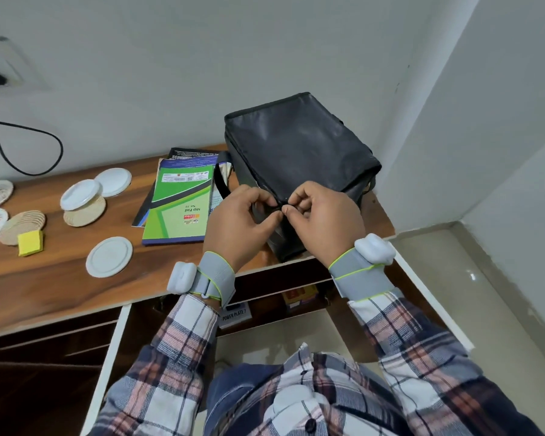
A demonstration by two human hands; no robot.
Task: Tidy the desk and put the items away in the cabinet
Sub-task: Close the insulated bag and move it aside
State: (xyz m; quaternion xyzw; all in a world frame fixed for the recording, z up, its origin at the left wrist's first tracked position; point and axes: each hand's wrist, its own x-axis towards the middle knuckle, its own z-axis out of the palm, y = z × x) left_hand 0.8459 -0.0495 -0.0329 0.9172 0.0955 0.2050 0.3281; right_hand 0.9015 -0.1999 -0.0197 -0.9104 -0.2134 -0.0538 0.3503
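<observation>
Head view: boxy black bag [296, 146], matte, creased, pinched by both hands.

One view only — camera on your head, wide-angle, facing forward and steeply down. Your left hand [238, 223] and right hand [324, 215] sit close, mid-frame, at the black bag [296, 143]. The desk [44, 287] runs off left, wall [202, 58] fills the top, floor [479, 309] lower right — your shirt front [353, 416] crowds the bottom edge.

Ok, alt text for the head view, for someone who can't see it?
The left hand and right hand pinch the front of a black bag on a wooden desk. A green pad lies left of it, white lids and coasters beyond.
</observation>
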